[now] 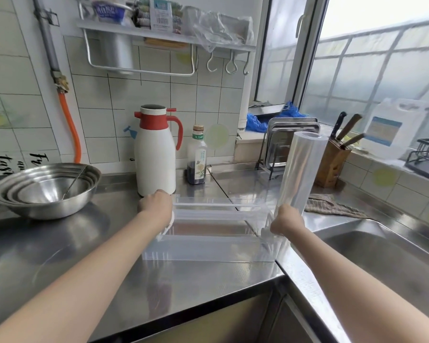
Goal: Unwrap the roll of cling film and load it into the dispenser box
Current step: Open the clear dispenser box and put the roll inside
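A stainless-steel countertop runs along a white-tiled wall into a corner by a window, with a steel sink sunk into its right-hand stretch. At the corner, a person's left hand grips the left end of a clear plastic dispenser box that lies open on the counter, its right end reaching the seam just beside the sink. The right hand is wrapped around the lower end of a roll of cling film, held nearly upright and leaning slightly right, its base at the box's right end; the two hands are well apart, one at each end of the box. Behind the box stand a white and red thermos jug and a dark sauce bottle, with nested steel bowls off to the left and a crumpled cloth beside the roll. A knife block and tray rack line the window side. Bare steel lies between the box and the counter's front edge.
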A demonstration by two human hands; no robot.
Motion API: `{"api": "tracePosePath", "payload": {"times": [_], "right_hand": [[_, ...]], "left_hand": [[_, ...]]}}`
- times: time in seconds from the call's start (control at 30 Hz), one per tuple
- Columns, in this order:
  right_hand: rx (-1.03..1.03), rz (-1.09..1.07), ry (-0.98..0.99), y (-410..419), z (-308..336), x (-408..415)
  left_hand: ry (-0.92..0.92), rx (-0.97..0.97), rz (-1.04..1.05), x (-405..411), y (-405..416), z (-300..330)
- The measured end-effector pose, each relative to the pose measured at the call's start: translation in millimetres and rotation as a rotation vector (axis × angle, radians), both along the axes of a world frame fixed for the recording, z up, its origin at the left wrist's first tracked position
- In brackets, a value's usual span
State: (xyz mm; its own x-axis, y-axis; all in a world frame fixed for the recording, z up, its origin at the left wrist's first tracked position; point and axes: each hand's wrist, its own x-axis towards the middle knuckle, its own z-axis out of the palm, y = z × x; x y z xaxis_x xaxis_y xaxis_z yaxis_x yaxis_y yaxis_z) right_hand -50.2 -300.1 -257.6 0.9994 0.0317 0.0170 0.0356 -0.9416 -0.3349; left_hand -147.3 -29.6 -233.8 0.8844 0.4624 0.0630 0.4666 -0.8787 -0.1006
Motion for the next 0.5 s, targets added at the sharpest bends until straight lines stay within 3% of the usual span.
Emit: {"api": "tracePosePath", "payload": {"times": [0.13,0.5], "right_hand": [[0.027,-0.01,0.042,-2,-3,3],[-0.282,0.088,-0.016,13,1,11]], "left_hand": [[0.084,0.061,-0.013,-5,3,-4],[0.083,0.012,-0.035,-6,6,-11]]}}
